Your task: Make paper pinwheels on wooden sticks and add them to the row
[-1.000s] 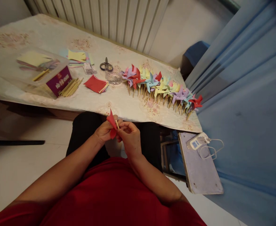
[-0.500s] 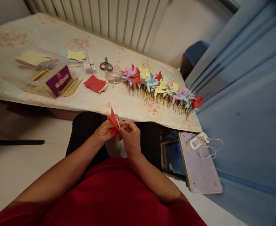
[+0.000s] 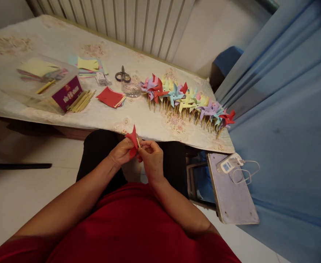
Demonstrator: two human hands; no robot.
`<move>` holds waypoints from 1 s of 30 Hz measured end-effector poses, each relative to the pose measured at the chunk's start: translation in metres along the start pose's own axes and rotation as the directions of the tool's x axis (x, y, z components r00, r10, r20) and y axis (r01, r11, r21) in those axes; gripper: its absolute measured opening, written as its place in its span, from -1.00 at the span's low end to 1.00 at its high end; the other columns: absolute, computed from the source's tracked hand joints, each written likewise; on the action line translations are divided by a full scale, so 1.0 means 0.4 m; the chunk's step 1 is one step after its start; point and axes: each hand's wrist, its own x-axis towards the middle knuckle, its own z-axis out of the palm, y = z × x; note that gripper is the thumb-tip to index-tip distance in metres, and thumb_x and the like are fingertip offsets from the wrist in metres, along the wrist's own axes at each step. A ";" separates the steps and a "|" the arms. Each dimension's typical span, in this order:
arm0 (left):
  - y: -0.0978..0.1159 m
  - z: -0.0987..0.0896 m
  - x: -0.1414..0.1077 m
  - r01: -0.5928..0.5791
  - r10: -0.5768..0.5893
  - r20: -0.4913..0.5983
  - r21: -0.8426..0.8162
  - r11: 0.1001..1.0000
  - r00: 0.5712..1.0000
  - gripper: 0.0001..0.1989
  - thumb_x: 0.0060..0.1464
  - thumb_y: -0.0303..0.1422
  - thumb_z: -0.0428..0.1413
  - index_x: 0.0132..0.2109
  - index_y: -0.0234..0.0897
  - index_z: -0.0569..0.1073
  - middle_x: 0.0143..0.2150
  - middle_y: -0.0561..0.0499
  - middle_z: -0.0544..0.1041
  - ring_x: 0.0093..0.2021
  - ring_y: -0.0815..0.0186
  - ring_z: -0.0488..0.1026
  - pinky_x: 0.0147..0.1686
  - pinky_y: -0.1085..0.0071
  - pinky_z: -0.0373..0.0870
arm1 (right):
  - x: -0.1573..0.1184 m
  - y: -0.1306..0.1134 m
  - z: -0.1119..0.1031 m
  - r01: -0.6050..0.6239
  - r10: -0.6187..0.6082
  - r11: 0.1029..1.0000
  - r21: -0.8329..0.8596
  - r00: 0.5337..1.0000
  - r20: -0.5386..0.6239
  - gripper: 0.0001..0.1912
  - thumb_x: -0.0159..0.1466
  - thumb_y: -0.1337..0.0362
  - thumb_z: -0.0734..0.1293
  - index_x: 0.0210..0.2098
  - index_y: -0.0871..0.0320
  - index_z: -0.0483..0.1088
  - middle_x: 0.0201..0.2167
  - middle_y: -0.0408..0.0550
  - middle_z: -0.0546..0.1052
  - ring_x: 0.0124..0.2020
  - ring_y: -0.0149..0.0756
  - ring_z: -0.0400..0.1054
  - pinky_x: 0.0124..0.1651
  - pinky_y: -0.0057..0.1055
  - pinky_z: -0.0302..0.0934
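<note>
Over my lap, just off the table's front edge, my left hand [image 3: 121, 152] is closed on a red paper pinwheel [image 3: 133, 138] with pointed blades. My right hand [image 3: 151, 155] pinches a short pale stick [image 3: 138, 142] right beside the pinwheel's back. The fingertips of both hands nearly meet, and whether stick and paper are joined cannot be made out. Ahead on the table lies a stack of red paper sheets [image 3: 111, 97]. To its right is a clear dish [image 3: 132, 90] of small shiny pins.
Many finished pinwheels [image 3: 186, 100] lie in a row on the flowered tablecloth [image 3: 146, 126]. Black scissors [image 3: 122, 76], a clear plastic box [image 3: 44, 95], sticks [image 3: 82, 101] and cut papers [image 3: 88, 64] are further left. A stool [image 3: 235, 197] holds a white device [image 3: 230, 163] with a cable.
The red pinwheel has turned slightly between my hands, its upper tip shifting right. Both hands keep nearly the same place and hold.
</note>
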 end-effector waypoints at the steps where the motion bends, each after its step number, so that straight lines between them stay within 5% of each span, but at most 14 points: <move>1: -0.001 -0.002 0.000 -0.001 0.001 -0.010 -0.006 1.000 1.000 -0.75 -0.13 -0.45 0.37 -0.41 -0.32 0.42 -0.49 0.05 0.49 -0.58 0.29 0.48 -0.64 0.40 0.47 | -0.001 -0.001 0.000 0.000 0.000 1.000 -0.001 1.000 0.002 -0.84 0.07 0.25 0.45 -0.37 0.13 0.44 -0.62 -0.31 0.39 -0.65 -0.49 0.27 -0.64 -0.57 0.16; 13: 0.002 -0.014 0.002 -0.003 0.003 -0.010 -0.016 1.000 1.000 -0.75 -0.18 -0.47 0.41 -0.40 -0.34 0.47 -0.44 0.04 0.53 -0.48 0.32 0.53 -0.49 0.46 0.51 | 0.000 0.008 -0.001 0.022 -0.022 1.000 0.003 1.000 0.001 -0.81 0.08 0.24 0.48 -0.37 0.13 0.43 -0.64 -0.32 0.36 -0.66 -0.51 0.25 -0.63 -0.57 0.15; 30: 0.010 -0.001 0.000 -0.014 0.014 -0.034 0.017 1.000 0.999 -0.70 -0.14 -0.52 0.37 -0.46 -0.32 0.34 -0.50 0.09 0.44 -0.54 0.37 0.46 -0.57 0.49 0.43 | -0.001 0.015 0.001 0.060 -0.060 0.998 -0.010 0.998 0.029 -0.83 0.11 0.24 0.47 -0.38 0.14 0.42 -0.64 -0.31 0.36 -0.66 -0.50 0.24 -0.64 -0.57 0.13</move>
